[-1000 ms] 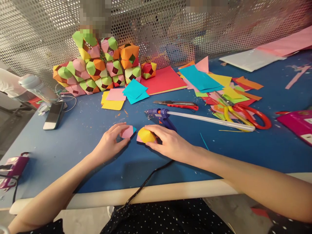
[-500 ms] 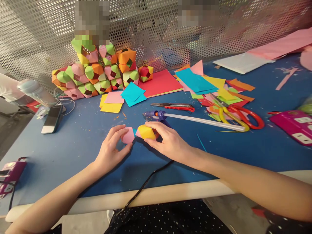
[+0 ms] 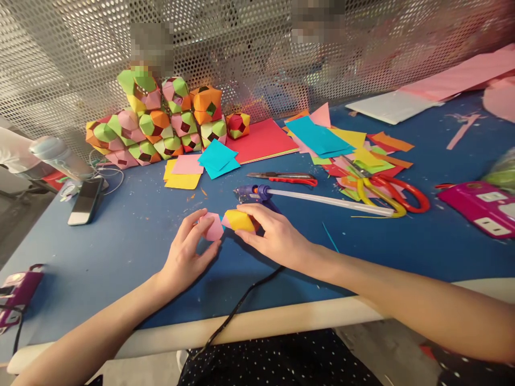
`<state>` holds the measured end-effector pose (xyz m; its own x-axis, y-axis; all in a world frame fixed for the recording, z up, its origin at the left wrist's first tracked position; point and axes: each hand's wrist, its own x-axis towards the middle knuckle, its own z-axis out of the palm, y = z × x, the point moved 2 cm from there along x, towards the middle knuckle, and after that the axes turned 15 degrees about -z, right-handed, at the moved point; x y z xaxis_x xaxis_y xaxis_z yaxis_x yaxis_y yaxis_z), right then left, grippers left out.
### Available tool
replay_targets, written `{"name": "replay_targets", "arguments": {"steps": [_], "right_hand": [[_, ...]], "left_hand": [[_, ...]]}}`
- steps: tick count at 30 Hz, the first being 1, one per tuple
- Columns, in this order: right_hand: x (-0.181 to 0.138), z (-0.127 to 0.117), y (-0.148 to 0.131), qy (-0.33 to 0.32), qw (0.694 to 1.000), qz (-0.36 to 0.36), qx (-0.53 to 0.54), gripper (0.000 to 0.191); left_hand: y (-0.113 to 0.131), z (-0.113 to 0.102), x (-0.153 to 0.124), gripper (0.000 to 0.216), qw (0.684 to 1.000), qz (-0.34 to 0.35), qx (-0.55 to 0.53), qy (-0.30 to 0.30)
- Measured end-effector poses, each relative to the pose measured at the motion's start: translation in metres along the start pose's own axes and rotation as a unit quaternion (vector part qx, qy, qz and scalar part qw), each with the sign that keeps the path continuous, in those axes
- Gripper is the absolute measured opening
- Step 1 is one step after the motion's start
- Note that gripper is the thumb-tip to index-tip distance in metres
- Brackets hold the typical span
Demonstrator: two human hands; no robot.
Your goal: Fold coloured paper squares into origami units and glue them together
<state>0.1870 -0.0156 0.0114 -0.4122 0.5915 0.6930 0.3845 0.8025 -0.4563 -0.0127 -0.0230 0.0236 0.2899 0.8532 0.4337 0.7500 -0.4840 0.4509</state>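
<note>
Low over the blue tabletop, my left hand is closed around a pink folded paper piece. My right hand grips a yellow, pink and orange folded paper ball between thumb and fingers. A small bit of blue paper shows where the two meet; whether they are joined there I cannot tell. Just behind my right hand lies a purple glue gun with a long white glue stick out of its back. My palm hides part of the ball.
Stacked folded paper balls stand at the back left by a perforated metal screen. Behind the glue gun lie a utility knife and blue paper squares. Scissors rest on paper scraps. A phone and bottle are left.
The pink piece has tipped slightly in my left fingers. My right hand keeps its hold on the ball, and the whole view has shifted a little.
</note>
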Motion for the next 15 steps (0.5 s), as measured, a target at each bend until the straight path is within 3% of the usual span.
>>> {"name": "replay_targets", "arguments": {"steps": [7,15], "right_hand": [[-0.0004,0.0003,0.0018,-0.005,1.000,0.015,-0.008,0.031],[-0.0002,0.0043,0.0011,0.004,1.000,0.018,0.002,0.031]], "left_hand": [[-0.0028,0.0013,-0.0016,0.049,0.998,0.030,0.031,0.034],[-0.0025,0.0057,-0.0043,0.050,0.997,0.048,0.047,0.025]]}}
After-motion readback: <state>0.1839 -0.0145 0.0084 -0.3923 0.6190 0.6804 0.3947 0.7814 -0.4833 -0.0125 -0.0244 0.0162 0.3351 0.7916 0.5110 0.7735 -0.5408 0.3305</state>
